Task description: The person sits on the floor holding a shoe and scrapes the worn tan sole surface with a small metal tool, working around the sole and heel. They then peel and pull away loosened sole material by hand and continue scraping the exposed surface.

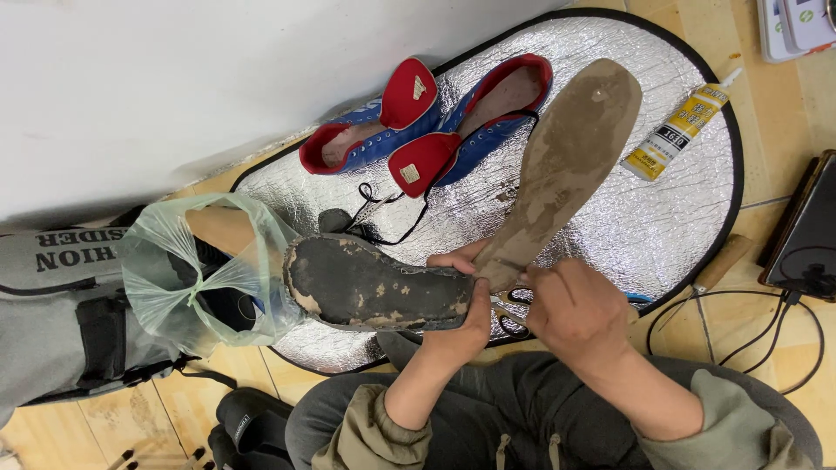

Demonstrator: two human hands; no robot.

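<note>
Left hand (461, 318) grips the worn black sole (374, 287), right hand (575, 309) pinches the dirty insole (562, 170), both above the foil mat (627, 226), scissors (509, 309) beneath; blue-red shoes (435, 122) and glue tube (679, 130) lie beyond.

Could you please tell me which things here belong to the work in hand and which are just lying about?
In hand: left hand, shoe sole, right hand, peeled brown sole layer, scissors.

Lying about: blue and red shoes, glue tube, plastic bag, grey bag.

White wall (218, 78), wooden plank floor (766, 157), silver foil mat (627, 218)
</note>
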